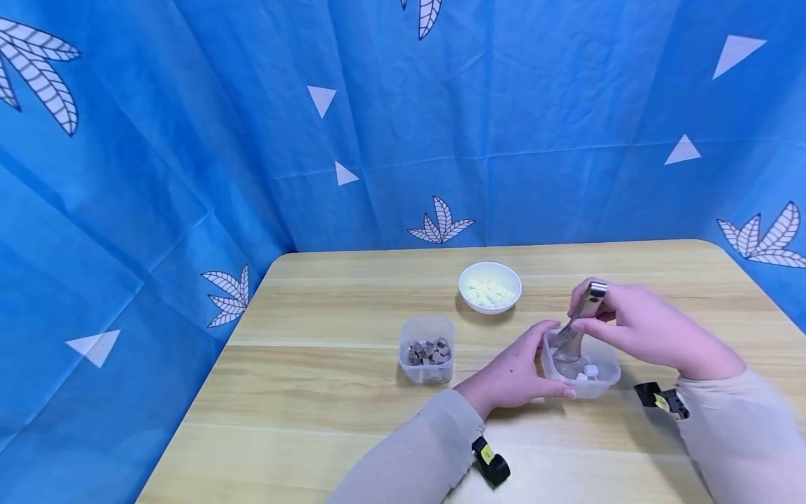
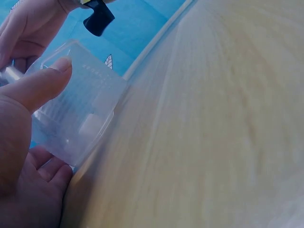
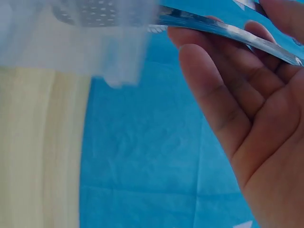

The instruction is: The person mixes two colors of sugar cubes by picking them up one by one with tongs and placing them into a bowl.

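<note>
Two clear tubs, one white bowl

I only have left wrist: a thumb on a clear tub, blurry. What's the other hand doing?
Observer: The right hand holds metal tongs with their tips down inside that clear container.
Operator: Anything in the tub?
Observer: A couple of white cubes near the bottom.
Operator: Other stuff on the table?
Observer: A second clear tub of brown pieces to its left, and a white bowl of white pieces farther back.
</note>
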Motion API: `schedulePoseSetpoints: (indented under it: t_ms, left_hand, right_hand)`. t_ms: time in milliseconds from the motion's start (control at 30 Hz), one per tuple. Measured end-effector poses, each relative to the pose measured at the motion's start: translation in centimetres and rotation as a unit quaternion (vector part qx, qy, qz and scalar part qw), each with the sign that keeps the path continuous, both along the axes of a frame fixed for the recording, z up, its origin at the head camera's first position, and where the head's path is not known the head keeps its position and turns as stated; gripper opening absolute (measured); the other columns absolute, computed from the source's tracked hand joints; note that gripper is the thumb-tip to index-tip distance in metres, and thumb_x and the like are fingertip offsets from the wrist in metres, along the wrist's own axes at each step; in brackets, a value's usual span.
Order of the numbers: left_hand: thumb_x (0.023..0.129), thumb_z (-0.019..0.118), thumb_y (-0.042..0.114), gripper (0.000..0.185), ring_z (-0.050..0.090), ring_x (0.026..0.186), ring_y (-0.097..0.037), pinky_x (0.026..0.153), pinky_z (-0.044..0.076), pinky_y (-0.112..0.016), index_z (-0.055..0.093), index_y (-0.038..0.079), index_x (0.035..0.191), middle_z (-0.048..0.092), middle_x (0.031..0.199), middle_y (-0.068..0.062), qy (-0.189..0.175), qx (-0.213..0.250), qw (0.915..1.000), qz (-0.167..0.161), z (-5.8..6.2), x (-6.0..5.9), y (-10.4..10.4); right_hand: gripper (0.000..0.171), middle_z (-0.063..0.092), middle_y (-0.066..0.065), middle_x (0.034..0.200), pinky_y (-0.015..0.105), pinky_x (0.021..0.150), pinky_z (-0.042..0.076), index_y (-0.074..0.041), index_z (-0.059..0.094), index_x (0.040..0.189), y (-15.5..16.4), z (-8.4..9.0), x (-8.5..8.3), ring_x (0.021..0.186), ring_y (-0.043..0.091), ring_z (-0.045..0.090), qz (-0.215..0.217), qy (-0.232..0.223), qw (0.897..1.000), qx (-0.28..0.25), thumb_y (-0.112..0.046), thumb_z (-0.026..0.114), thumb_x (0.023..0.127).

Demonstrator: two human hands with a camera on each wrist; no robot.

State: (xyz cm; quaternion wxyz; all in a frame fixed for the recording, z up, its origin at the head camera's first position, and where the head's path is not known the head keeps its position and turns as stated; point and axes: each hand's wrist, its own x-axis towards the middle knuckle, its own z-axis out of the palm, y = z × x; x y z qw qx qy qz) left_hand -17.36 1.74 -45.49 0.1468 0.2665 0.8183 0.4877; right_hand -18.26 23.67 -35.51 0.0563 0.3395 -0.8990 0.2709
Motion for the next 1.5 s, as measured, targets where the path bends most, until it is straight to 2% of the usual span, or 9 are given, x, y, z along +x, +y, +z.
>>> schedulePoseSetpoints:
  t_ms: [167, 400, 600, 733, 867, 1000, 1133, 1233, 1500]
  left_hand:
    - [0.078, 0.089, 0.037, 0.102, 0.042, 0.134, -0.004, 0.114, 0.032, -0.031, 0.025, 0.031, 0.158, 0.041, 0.152, 0.011, 0.002, 0.002, 1.0, 0.0, -0.1, -0.1, 0.0]
    - [0.078, 0.089, 0.036, 0.103, 0.045, 0.13, -0.003, 0.113, 0.034, -0.031, 0.025, 0.031, 0.159, 0.045, 0.148, 0.01, 0.0, -0.002, 1.0, 0.003, -0.1, 0.0, 0.0]
    - [0.077, 0.09, 0.035, 0.104, 0.045, 0.13, -0.002, 0.113, 0.033, -0.03, 0.026, 0.03, 0.158, 0.045, 0.147, 0.012, 0.004, 0.004, 1.0, -0.001, -0.1, -0.1, 0.0]
    - [0.077, 0.09, 0.036, 0.105, 0.046, 0.129, -0.002, 0.113, 0.032, -0.03, 0.024, 0.032, 0.159, 0.047, 0.146, 0.012, 0.003, 0.007, 1.0, -0.001, -0.2, -0.2, 0.0]
    - [0.077, 0.089, 0.037, 0.104, 0.045, 0.13, -0.003, 0.113, 0.033, -0.03, 0.024, 0.032, 0.159, 0.045, 0.147, 0.011, 0.001, 0.002, 1.0, 0.001, -0.2, -0.2, 0.0]
    - [0.078, 0.089, 0.038, 0.103, 0.044, 0.131, -0.003, 0.113, 0.034, -0.03, 0.024, 0.032, 0.159, 0.042, 0.15, 0.012, 0.006, -0.005, 1.0, 0.001, -0.3, -0.1, -0.1]
    - [0.078, 0.089, 0.038, 0.102, 0.043, 0.132, -0.004, 0.112, 0.035, -0.031, 0.025, 0.032, 0.159, 0.04, 0.151, 0.012, 0.01, -0.006, 0.9999, 0.002, -0.5, -0.2, -0.2]
    - [0.079, 0.089, 0.036, 0.101, 0.043, 0.131, -0.003, 0.111, 0.035, -0.029, 0.026, 0.032, 0.158, 0.04, 0.151, 0.011, 0.008, -0.002, 1.0, 0.001, -0.6, -0.1, -0.3]
    - [0.078, 0.089, 0.035, 0.099, 0.046, 0.126, -0.001, 0.109, 0.037, -0.027, 0.028, 0.033, 0.156, 0.044, 0.145, 0.012, 0.014, 0.002, 0.9999, -0.001, -0.7, -0.2, 0.0]
  right_hand:
    - [0.018, 0.065, -0.016, 0.084, 0.027, 0.064, 0.055, -0.023, 0.06, 0.101, -0.6, -0.4, -0.1, 0.075, 0.0, 0.063, 0.008, 0.0, 1.0, 0.003, -0.013, 0.073, 0.094]
    - [0.02, 0.065, -0.013, 0.093, 0.024, 0.064, 0.054, -0.02, 0.063, 0.101, 0.4, 1.2, 0.6, 0.076, 0.003, 0.064, 0.005, 0.029, 0.999, -0.031, -0.003, 0.071, 0.093]
    - [0.024, 0.066, -0.008, 0.098, 0.02, 0.057, 0.043, -0.017, 0.069, 0.103, 1.4, 2.6, 1.4, 0.069, 0.008, 0.058, -0.044, 0.045, 0.994, -0.089, 0.003, 0.072, 0.09]
    - [0.023, 0.064, -0.01, 0.104, 0.021, 0.057, 0.039, -0.019, 0.074, 0.1, 1.4, 2.8, 1.1, 0.07, 0.008, 0.052, -0.077, 0.06, 0.99, -0.101, 0.002, 0.073, 0.089]
    - [0.019, 0.066, -0.008, 0.096, 0.025, 0.046, 0.032, -0.02, 0.072, 0.104, 0.6, 3.4, 0.0, 0.052, 0.01, 0.041, -0.085, 0.056, 0.989, -0.107, -0.004, 0.073, 0.092]
    - [0.013, 0.069, -0.002, 0.084, 0.027, 0.04, 0.029, -0.018, 0.067, 0.106, -1.0, 4.6, -1.6, 0.044, 0.012, 0.034, -0.088, 0.057, 0.989, -0.106, -0.012, 0.071, 0.095]
    - [0.013, 0.07, 0.0, 0.087, 0.029, 0.047, 0.037, -0.017, 0.064, 0.107, -2.8, 5.1, -3.6, 0.054, 0.015, 0.051, -0.098, 0.053, 0.989, -0.098, -0.023, 0.07, 0.098]
    - [0.016, 0.069, 0.002, 0.088, 0.03, 0.053, 0.043, -0.016, 0.062, 0.107, -4.0, 5.0, -4.9, 0.065, 0.018, 0.058, -0.1, 0.045, 0.99, -0.085, -0.028, 0.067, 0.099]
    - [0.02, 0.065, 0.004, 0.083, 0.036, 0.057, 0.043, -0.013, 0.061, 0.109, -5.4, 4.5, -7.2, 0.067, 0.023, 0.052, -0.106, 0.011, 0.992, -0.069, -0.031, 0.064, 0.101]
